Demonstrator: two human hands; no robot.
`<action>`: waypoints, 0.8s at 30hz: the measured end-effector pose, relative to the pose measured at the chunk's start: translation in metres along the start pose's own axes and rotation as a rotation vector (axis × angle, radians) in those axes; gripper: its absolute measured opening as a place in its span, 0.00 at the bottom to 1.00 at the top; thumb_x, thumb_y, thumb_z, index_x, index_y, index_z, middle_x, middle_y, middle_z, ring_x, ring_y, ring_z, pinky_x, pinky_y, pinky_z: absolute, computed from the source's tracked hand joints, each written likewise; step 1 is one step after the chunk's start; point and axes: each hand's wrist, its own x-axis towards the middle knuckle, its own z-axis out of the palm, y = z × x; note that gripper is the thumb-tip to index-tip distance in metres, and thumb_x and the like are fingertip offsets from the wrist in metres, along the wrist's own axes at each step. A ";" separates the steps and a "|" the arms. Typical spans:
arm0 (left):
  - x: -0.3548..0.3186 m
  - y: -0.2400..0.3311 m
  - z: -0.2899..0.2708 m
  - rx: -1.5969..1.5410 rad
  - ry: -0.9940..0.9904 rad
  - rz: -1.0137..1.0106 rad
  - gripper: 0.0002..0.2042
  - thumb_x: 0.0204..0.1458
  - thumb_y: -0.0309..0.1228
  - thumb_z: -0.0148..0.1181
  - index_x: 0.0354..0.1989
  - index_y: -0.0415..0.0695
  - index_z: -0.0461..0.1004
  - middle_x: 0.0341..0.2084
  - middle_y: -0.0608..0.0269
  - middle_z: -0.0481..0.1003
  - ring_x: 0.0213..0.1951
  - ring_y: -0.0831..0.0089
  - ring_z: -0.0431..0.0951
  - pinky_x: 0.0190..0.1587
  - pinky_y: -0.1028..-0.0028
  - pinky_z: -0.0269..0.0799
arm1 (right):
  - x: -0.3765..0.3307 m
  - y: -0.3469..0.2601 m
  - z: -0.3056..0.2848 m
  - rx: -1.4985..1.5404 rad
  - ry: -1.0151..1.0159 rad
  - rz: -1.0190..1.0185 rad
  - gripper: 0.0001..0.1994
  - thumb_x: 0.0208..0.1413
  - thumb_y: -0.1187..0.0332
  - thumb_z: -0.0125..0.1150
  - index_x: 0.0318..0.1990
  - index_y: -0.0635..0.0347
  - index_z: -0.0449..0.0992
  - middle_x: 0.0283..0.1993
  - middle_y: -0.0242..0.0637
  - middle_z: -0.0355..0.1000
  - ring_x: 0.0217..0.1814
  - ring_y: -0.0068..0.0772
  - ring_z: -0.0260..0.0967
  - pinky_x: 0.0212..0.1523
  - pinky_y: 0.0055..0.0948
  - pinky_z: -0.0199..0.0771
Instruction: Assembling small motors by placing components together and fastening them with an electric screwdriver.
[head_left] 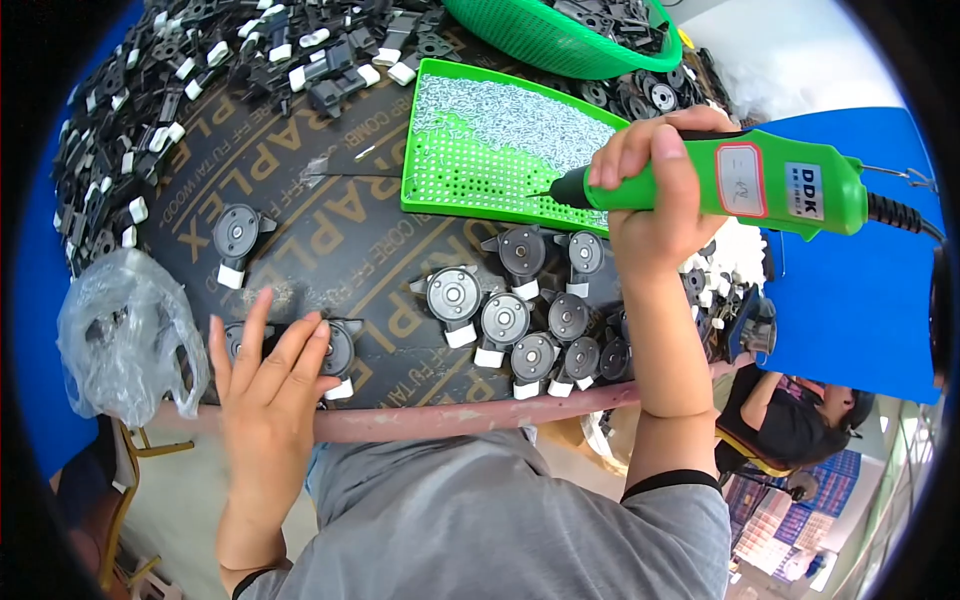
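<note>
The left hand (270, 365) lies flat, fingers spread, pressing a black round plastic part (335, 350) against the dark board tabletop (330, 250) near its front edge, apparently to keep it from turning. The right hand (655, 190) is clamped around a green electric screwdriver (740, 185), its bit dipped into the green screw tray (470, 175) at the back, where the screws stand sorted in holes. More assembled parts (520, 320) cluster between the hands.

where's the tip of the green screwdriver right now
In the head view, the right hand holds the green electric screwdriver right of centre, its tip over the green screw tray, just above the dark round parts.
</note>
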 end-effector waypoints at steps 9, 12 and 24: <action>0.028 0.024 0.030 -0.379 0.027 0.091 0.23 0.45 0.27 0.69 0.52 0.41 0.77 0.52 0.59 0.77 0.61 0.54 0.71 0.67 0.51 0.58 | -0.004 0.006 -0.003 -0.081 -0.063 0.009 0.11 0.59 0.74 0.52 0.49 0.58 0.63 0.24 0.39 0.63 0.20 0.31 0.62 0.22 0.34 0.69; 0.033 0.032 0.039 -0.583 -0.004 0.035 0.24 0.43 0.25 0.70 0.52 0.40 0.77 0.52 0.56 0.76 0.59 0.53 0.72 0.64 0.56 0.64 | -0.003 0.006 -0.005 -0.149 -0.106 -0.027 0.12 0.60 0.72 0.52 0.51 0.54 0.63 0.25 0.37 0.63 0.22 0.31 0.62 0.23 0.33 0.69; 0.031 0.034 0.054 -0.757 0.064 -0.086 0.25 0.41 0.26 0.74 0.52 0.41 0.76 0.49 0.55 0.76 0.50 0.56 0.77 0.52 0.64 0.73 | -0.053 -0.084 0.055 0.015 -0.471 0.083 0.14 0.64 0.67 0.54 0.51 0.57 0.59 0.29 0.38 0.66 0.22 0.33 0.67 0.22 0.32 0.75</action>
